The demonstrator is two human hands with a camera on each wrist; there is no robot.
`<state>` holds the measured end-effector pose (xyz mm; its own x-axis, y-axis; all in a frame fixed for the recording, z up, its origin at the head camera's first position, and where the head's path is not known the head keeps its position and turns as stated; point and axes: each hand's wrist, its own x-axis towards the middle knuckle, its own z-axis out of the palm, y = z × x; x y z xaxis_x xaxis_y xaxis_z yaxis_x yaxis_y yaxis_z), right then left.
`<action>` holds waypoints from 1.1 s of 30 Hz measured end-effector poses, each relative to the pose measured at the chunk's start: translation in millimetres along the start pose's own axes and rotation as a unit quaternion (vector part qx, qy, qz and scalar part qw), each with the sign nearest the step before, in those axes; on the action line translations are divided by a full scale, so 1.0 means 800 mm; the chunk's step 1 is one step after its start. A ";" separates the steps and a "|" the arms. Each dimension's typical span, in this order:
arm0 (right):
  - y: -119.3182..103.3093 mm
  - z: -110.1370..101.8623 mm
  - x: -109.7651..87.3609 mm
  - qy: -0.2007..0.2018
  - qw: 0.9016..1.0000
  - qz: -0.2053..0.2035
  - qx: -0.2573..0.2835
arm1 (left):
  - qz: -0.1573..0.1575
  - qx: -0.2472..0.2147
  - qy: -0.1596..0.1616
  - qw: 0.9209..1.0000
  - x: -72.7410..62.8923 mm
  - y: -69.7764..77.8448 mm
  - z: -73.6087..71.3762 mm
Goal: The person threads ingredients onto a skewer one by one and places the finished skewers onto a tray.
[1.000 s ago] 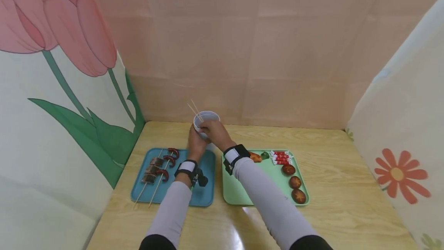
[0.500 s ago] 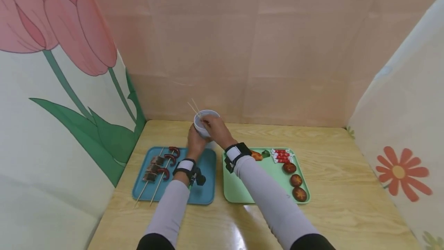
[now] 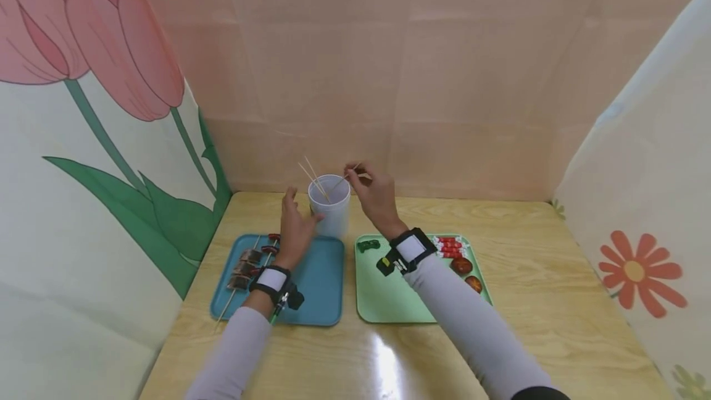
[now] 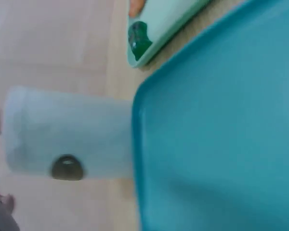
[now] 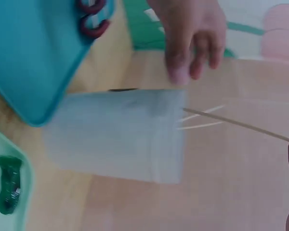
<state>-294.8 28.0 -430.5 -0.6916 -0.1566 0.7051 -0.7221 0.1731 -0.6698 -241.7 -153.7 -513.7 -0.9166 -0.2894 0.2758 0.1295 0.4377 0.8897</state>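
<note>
In the head view my right hand (image 3: 374, 196) pinches a thin wooden skewer (image 5: 241, 126) just right of a white cup (image 3: 331, 218). The skewer slants, and its lower end reaches into the cup's mouth. Two more skewers (image 3: 313, 179) lean out of the cup at its far left. My left hand (image 3: 297, 227) is at the cup's left side with fingers spread and relaxed, holding nothing. In the right wrist view, the left hand (image 5: 195, 33) hovers beside the cup's rim, its fingers loosely extended. The cup stands upright behind the blue tray (image 3: 316, 292).
Loaded skewers with brown chunks (image 3: 242, 269) and red curved pieces lie on the blue tray, partly behind the left arm. The green tray (image 3: 389, 307) bears green pieces (image 3: 368, 245), red-and-white sticks (image 3: 450, 247) and brown mushroom-like rounds (image 3: 461, 265). A curtain hangs behind the table.
My left hand has let go of the cup and moved left. The right hand has come out of the cup's mouth, moving up and right with a skewer pinched in it.
</note>
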 end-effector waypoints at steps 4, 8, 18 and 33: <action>-0.029 -0.027 -0.006 -0.003 0.998 -0.004 0.064 | 0.140 0.070 0.005 0.988 -0.022 0.022 -0.025; -0.050 -0.046 -0.027 -0.036 0.992 0.019 0.120 | 0.294 0.160 0.010 0.942 -0.039 0.032 -0.035; -0.060 -0.065 -0.080 -0.085 0.988 0.034 0.124 | 0.374 0.170 -0.025 0.911 -0.062 0.027 -0.033; 0.028 -0.226 -0.168 -0.220 0.868 0.251 -0.369 | 0.309 0.122 -0.009 0.943 -0.072 0.011 -0.057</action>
<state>-215.3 228.8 -498.1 -0.9723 -0.2102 0.1023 -0.2338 0.8767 -0.4205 -170.9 -171.9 -505.3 -0.7017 0.0980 0.7057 0.5514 0.7020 0.4508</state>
